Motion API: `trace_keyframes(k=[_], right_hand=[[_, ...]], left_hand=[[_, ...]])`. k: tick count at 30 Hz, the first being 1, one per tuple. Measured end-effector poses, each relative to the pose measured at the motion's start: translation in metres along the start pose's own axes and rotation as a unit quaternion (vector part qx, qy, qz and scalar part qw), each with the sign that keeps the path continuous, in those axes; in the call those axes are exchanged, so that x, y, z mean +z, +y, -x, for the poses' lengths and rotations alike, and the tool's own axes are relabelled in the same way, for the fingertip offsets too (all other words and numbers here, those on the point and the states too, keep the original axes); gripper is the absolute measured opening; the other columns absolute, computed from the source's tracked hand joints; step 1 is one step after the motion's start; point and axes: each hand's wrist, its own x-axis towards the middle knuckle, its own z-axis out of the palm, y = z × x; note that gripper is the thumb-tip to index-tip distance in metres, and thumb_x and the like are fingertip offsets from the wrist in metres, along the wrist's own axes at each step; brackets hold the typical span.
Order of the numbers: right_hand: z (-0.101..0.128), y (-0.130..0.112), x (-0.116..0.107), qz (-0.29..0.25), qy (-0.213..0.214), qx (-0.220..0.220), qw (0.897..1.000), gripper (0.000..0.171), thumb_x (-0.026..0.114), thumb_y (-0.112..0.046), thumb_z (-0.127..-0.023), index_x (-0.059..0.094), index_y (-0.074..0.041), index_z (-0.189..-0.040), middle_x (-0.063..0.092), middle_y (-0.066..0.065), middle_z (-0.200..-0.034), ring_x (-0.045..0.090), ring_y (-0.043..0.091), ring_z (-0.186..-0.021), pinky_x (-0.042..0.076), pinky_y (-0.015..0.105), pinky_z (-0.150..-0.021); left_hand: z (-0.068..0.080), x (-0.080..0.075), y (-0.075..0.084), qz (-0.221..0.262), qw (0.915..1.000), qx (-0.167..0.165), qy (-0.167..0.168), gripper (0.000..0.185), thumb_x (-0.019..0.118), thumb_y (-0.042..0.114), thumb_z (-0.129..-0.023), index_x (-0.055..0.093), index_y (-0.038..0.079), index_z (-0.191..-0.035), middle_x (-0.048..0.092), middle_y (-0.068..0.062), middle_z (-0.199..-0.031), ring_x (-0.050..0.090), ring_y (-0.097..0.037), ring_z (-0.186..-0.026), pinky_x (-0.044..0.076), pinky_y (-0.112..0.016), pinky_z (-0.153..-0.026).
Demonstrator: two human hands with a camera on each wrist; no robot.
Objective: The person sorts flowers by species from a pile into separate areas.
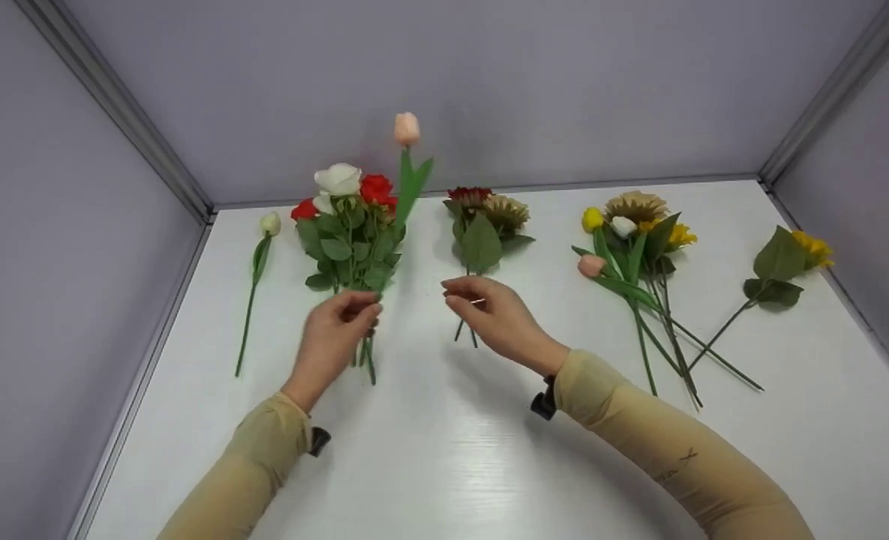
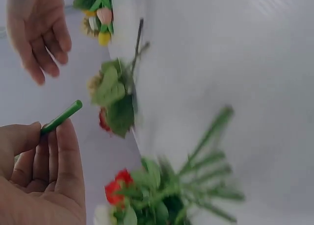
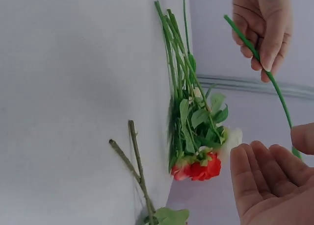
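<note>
My left hand (image 1: 359, 309) pinches the green stem (image 2: 61, 118) of a pink tulip (image 1: 406, 128) and holds it upright, just above a bunch of red and white roses (image 1: 350, 225) lying on the white table (image 1: 444, 450). In the right wrist view the tulip stem (image 3: 255, 53) runs down from that hand toward my right palm. My right hand (image 1: 463, 294) hovers open beside it with loosely bent fingers and holds nothing. It is over the stems of a small bunch with a dark red and a tan flower (image 1: 483, 217).
A single white tulip (image 1: 268, 225) lies at the far left. To the right lies a pile of yellow, white and pink tulips with sunflowers (image 1: 632, 229), and a lone yellow flower (image 1: 789, 259) beyond it. Grey walls enclose the table on three sides.
</note>
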Motion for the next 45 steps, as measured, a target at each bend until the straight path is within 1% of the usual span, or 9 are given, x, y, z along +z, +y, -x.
trace_keyframes(k=[4,9,12,15,18,21,32,41,45], right_hand=[[-0.001,-0.016,0.022,0.132,-0.045,-0.074,0.987,0.045,0.056,-0.037,-0.107,0.058,-0.013,-0.144,0.06,0.002,-0.14,0.056,0.018,-0.128,0.047,0.037,-0.105],[-0.006,-0.031,0.051,0.26,-0.101,-0.152,0.948,0.056,0.052,-0.043,-0.107,0.047,-0.011,-0.153,0.05,0.006,-0.153,0.038,0.022,-0.146,0.03,0.037,-0.12],[-0.009,-0.035,0.067,0.328,-0.131,-0.182,0.918,0.064,0.048,-0.048,-0.108,0.037,-0.012,-0.159,0.04,0.008,-0.161,0.026,0.026,-0.153,0.017,0.037,-0.124],[-0.011,-0.035,0.083,0.384,-0.153,-0.2,0.888,0.07,0.042,-0.054,-0.107,0.028,-0.014,-0.163,0.03,0.01,-0.166,0.017,0.029,-0.155,0.009,0.039,-0.125],[-0.011,-0.033,0.095,0.415,-0.166,-0.197,0.872,0.073,0.039,-0.057,-0.107,0.023,-0.016,-0.164,0.023,0.01,-0.168,0.011,0.03,-0.156,0.007,0.041,-0.126],[-0.011,-0.03,0.103,0.425,-0.176,-0.185,0.869,0.073,0.038,-0.059,-0.106,0.022,-0.018,-0.165,0.021,0.009,-0.169,0.008,0.029,-0.157,0.006,0.041,-0.125],[-0.01,-0.017,0.103,0.423,-0.19,-0.159,0.872,0.071,0.039,-0.057,-0.107,0.022,-0.019,-0.165,0.022,0.009,-0.169,0.007,0.028,-0.157,0.006,0.041,-0.126],[-0.011,-0.006,0.1,0.427,-0.203,-0.131,0.871,0.071,0.038,-0.056,-0.108,0.022,-0.018,-0.165,0.022,0.01,-0.168,0.009,0.029,-0.156,0.007,0.041,-0.126],[-0.011,-0.004,0.096,0.422,-0.204,-0.128,0.874,0.07,0.04,-0.055,-0.108,0.023,-0.017,-0.165,0.022,0.011,-0.168,0.009,0.03,-0.156,0.007,0.041,-0.126]], left_hand=[[-0.006,-0.062,-0.021,-0.084,0.9947,-0.014,0.058,0.029,0.065,0.021,-0.103,0.07,0.003,-0.125,0.071,-0.015,-0.11,0.067,-0.028,-0.097,0.056,-0.024,-0.074],[-0.008,-0.121,-0.056,-0.174,0.9762,-0.062,0.114,0.034,0.06,0.02,-0.105,0.066,-0.001,-0.13,0.069,-0.019,-0.114,0.068,-0.027,-0.098,0.052,-0.018,-0.069],[-0.007,-0.143,-0.074,-0.208,0.9641,-0.103,0.129,0.035,0.058,0.019,-0.105,0.065,-0.003,-0.131,0.068,-0.022,-0.116,0.068,-0.028,-0.097,0.05,-0.021,-0.066],[-0.008,-0.153,-0.089,-0.219,0.9566,-0.137,0.136,0.035,0.057,0.017,-0.105,0.064,-0.005,-0.131,0.067,-0.023,-0.117,0.067,-0.029,-0.098,0.049,-0.024,-0.065],[-0.012,-0.156,-0.099,-0.22,0.9548,-0.144,0.138,0.034,0.056,0.015,-0.104,0.064,-0.007,-0.129,0.067,-0.026,-0.117,0.068,-0.033,-0.099,0.049,-0.025,-0.066],[-0.015,-0.155,-0.105,-0.222,0.9556,-0.139,0.136,0.033,0.056,0.012,-0.103,0.065,-0.009,-0.127,0.068,-0.028,-0.117,0.069,-0.036,-0.101,0.05,-0.027,-0.067],[-0.011,-0.15,-0.115,-0.244,0.9504,-0.14,0.132,0.03,0.059,0.012,-0.102,0.068,-0.009,-0.122,0.068,-0.027,-0.115,0.064,-0.034,-0.097,0.05,-0.038,-0.075],[-0.01,-0.148,-0.117,-0.244,0.9545,-0.139,0.099,0.036,0.057,0.017,-0.105,0.064,-0.008,-0.13,0.064,-0.029,-0.125,0.061,-0.039,-0.109,0.05,-0.047,-0.088],[-0.011,-0.149,-0.118,-0.239,0.9541,-0.147,0.105,0.042,0.055,0.021,-0.106,0.06,-0.007,-0.137,0.061,-0.029,-0.129,0.06,-0.04,-0.112,0.05,-0.049,-0.09]])
